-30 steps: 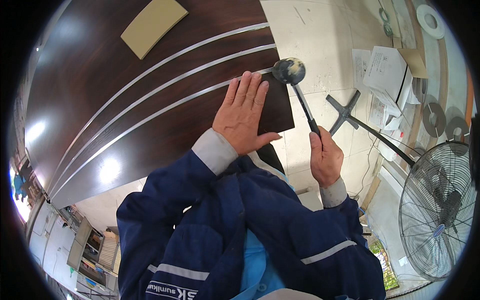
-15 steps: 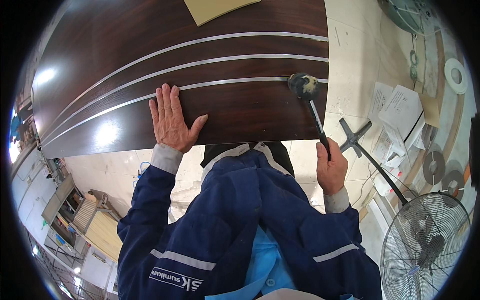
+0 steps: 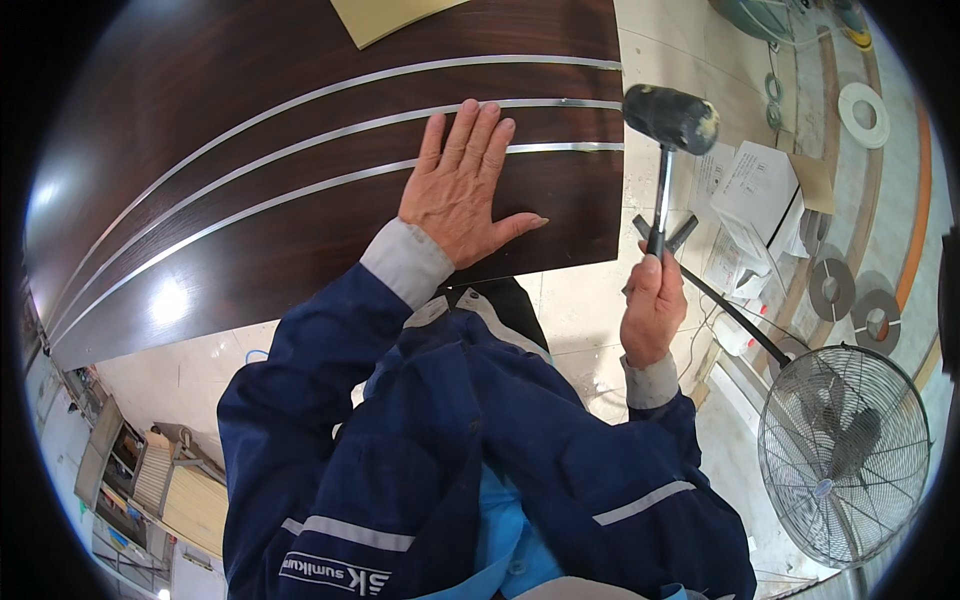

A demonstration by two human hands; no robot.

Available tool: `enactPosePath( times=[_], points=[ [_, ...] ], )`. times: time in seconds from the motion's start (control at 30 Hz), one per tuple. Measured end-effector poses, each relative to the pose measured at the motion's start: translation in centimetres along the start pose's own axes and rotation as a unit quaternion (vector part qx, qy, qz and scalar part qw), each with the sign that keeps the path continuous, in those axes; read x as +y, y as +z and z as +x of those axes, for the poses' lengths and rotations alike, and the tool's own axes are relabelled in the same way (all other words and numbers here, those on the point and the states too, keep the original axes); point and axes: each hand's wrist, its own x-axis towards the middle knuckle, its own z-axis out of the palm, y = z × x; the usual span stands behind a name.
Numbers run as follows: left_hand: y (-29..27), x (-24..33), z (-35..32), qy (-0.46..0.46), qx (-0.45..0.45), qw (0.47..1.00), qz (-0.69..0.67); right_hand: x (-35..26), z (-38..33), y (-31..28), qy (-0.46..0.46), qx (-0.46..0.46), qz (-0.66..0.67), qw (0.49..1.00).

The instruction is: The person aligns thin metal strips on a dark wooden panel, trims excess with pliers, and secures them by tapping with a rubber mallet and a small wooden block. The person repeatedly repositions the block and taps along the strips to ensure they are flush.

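A dark brown wood-grain panel [image 3: 330, 60] with three thin silver strips running across it fills the upper left. My left hand [image 3: 458, 195] lies flat on the panel, fingers spread, its fingertips at the middle strip [image 3: 380, 120] and its fingers across the nearest strip [image 3: 290, 185]. In my right hand [image 3: 655, 310] is the black handle of a rubber mallet [image 3: 672, 118], held upright from the fist. The mallet's black head, with a worn pale patch on one face, is raised just beyond the panel's right edge.
A yellowish sheet [image 3: 385, 18] lies on the panel's far part. To the right stand a black floor fan [image 3: 845, 455], an open white carton [image 3: 755, 195], grey rings [image 3: 830, 290] and a white ring [image 3: 863, 115]. Wooden furniture [image 3: 195, 505] stands at lower left.
My left hand has slid right along the panel and farther from me, from the nearest strip to the middle one. The mallet has lifted off the nearest strip and swung right, past the panel's edge.
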Motion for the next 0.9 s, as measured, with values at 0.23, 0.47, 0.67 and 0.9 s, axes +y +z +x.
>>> enactPosePath(
  times=[0.23, 0.47, 0.67, 0.9],
  points=[
    [-1.0, 0.4, 0.4, -0.017, -0.039, 0.999, 0.029, 0.0, 0.8, 1.9, -0.004, -0.009, -0.121, 0.993],
    [-0.5, 0.6, 0.7, 0.003, -0.024, 1.0, 0.019, 0.7, 0.6, 0.9, 0.081, -0.011, 0.066, 0.994],
    [1.5, 3.2, 5.6, 0.096, -0.031, 0.995, -0.007, 1.1, -0.6, -0.3, 0.167, 0.062, 0.143, 0.974],
    [3.3, 5.8, 9.1, 0.105, -0.009, 0.994, 0.006, 0.9, -1.1, -0.7, 0.181, 0.045, 0.156, 0.97]
  ],
)
